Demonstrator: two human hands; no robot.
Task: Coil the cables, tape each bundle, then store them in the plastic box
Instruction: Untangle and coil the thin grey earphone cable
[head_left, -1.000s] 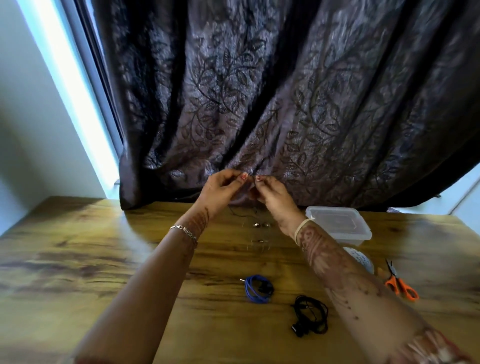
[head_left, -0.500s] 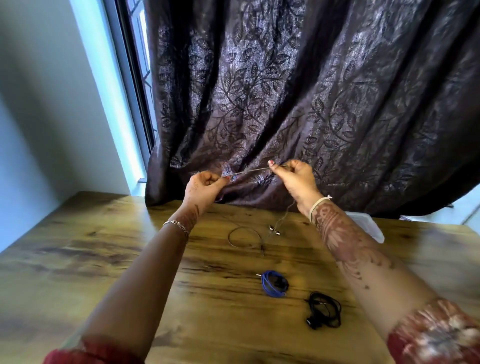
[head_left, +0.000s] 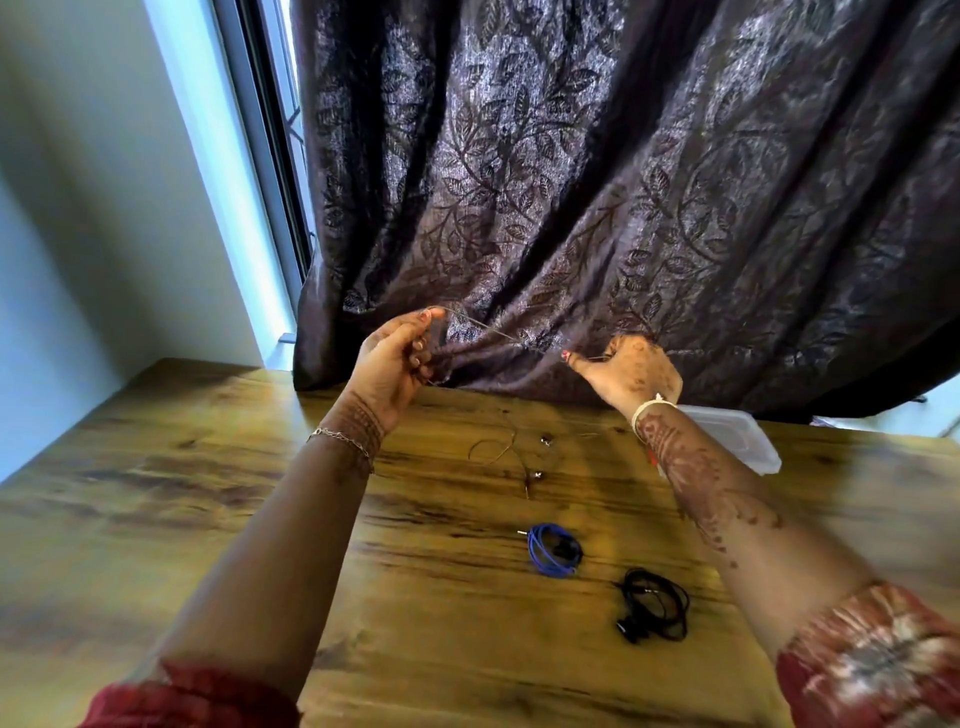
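1. So far, two bundles look wound: the blue coil (head_left: 553, 550) and the black coil (head_left: 654, 610) lie near each other on the tabletop (head_left: 208, 493), outside the box (head_left: 748, 441).
2. My left hand (head_left: 395, 353) and right hand (head_left: 631, 371), raised and well apart, each pinch the thin cable (head_left: 498, 332), which runs taut between them in front of the curtain (head_left: 571, 182).
3. Its loose end, with the earbuds (head_left: 537, 475), trails uncoiled on the tabletop below my hands.
4. Left to do, I judge: coil this cable, tape what needs it, and put all three in the box.
5. Hard to tell:
   - I cannot see whether either coil is taped, and no tape roll shows.
   - The cable nearly vanishes against the curtain.
   - My right forearm covers part of the box, so I cannot tell what is inside it or whether its lid is on.
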